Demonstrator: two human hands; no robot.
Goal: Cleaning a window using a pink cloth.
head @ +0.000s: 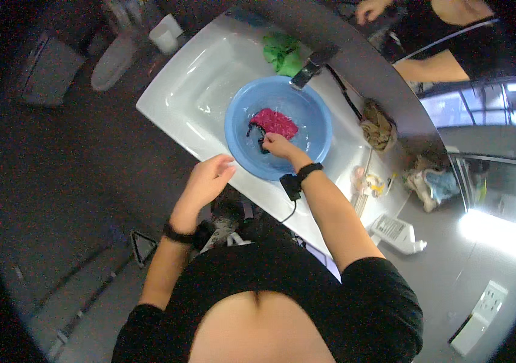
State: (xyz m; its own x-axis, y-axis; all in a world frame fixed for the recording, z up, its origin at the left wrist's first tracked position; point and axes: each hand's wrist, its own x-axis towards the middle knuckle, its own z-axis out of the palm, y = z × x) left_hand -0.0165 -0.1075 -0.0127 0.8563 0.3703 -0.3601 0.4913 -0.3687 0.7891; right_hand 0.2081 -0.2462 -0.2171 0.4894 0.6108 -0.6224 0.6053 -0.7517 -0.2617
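A round blue plastic basin [235, 152] with water in it rests in the white washbasin [185, 86], below the faucet [304, 76]. Inside floats or lies a wet pink-red cloth item [276, 122] with black edging or straps. My right hand [277, 145] is closed on the black part of it, over the basin. Near the basin's lower left rim, my left hand [210, 177] is held with its fingers apart and nothing in it. Both wrists wear black bands. A wet green cloth [283, 52] lies by the faucet at the back of the washbasin.
A white bottle [396, 233] bearing writing stands or lies at the right end of the counter, near small items and a brownish cloth bundle [377, 127]. A mirror runs along the right wall. A toilet [115, 61] and a grey bin [51, 70] are at upper left.
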